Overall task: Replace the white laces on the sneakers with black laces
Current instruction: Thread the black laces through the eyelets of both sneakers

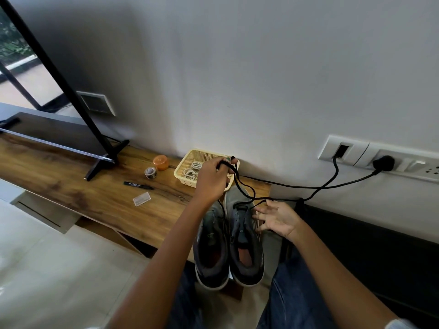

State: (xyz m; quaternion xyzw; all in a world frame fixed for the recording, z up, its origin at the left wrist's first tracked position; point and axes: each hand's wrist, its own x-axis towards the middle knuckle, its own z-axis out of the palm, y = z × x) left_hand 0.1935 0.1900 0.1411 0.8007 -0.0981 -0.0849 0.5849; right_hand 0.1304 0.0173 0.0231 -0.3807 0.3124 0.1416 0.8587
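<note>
Two grey sneakers stand side by side on the wooden table's near end, the left sneaker (211, 248) and the right sneaker (244, 238). A black lace (247, 189) runs up from the right sneaker's eyelets. My left hand (212, 180) is raised above the shoes and pinches the lace's upper end. My right hand (276, 218) lies beside the right sneaker with fingers spread, touching its side and the lace's lower loop. White laces (193, 169) lie coiled in a yellow basket (183, 173).
On the wooden table (99, 186) lie a black marker (138, 185), a small clear plastic box (142, 199), a tape roll (150, 172) and an orange lid (161, 162). A TV stand foot (104, 160) sits left. A black cable (308, 186) runs from a wall socket (383, 162).
</note>
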